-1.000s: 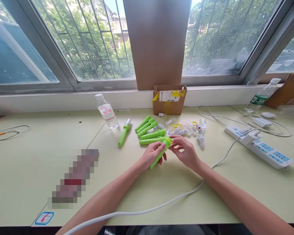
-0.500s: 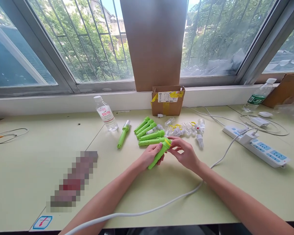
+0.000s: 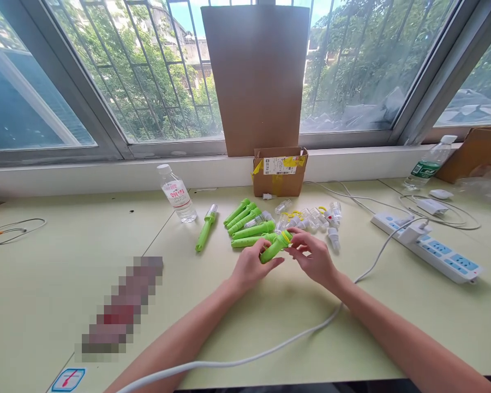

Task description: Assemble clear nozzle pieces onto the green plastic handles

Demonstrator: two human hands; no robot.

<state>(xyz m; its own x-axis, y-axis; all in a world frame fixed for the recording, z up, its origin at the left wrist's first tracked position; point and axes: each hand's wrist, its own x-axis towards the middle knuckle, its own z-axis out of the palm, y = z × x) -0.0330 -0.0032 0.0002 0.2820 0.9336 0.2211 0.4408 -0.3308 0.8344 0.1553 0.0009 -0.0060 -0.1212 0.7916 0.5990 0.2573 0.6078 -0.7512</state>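
Observation:
A green plastic tube (image 3: 275,249) with a ribbed, wider end and a yellow ring (image 3: 286,236) is between my hands, tilted up to the right. My left hand (image 3: 249,265) is around its narrow lower end, thumb stretched out below it. The fingertips of my right hand (image 3: 311,254) are closed at the ringed end. Behind my left hand lie several similar green tubes (image 3: 251,229). Clear plastic caps (image 3: 283,206) and white-ended clear pieces (image 3: 333,239) are scattered beyond my right hand. Apart on the left lies a green tube with a clear tip (image 3: 207,228).
A water bottle (image 3: 177,195) and a small cardboard box (image 3: 279,180) stand at the back. To the right are a power strip (image 3: 429,245) and another bottle (image 3: 429,164). A white cable (image 3: 265,356) crosses in front of me, passing over my left forearm.
The green tube has shifted slightly up and right and lies flatter. My left hand's grip on it has loosened, the thumb now extended beneath. My right hand has stayed at the ringed end.

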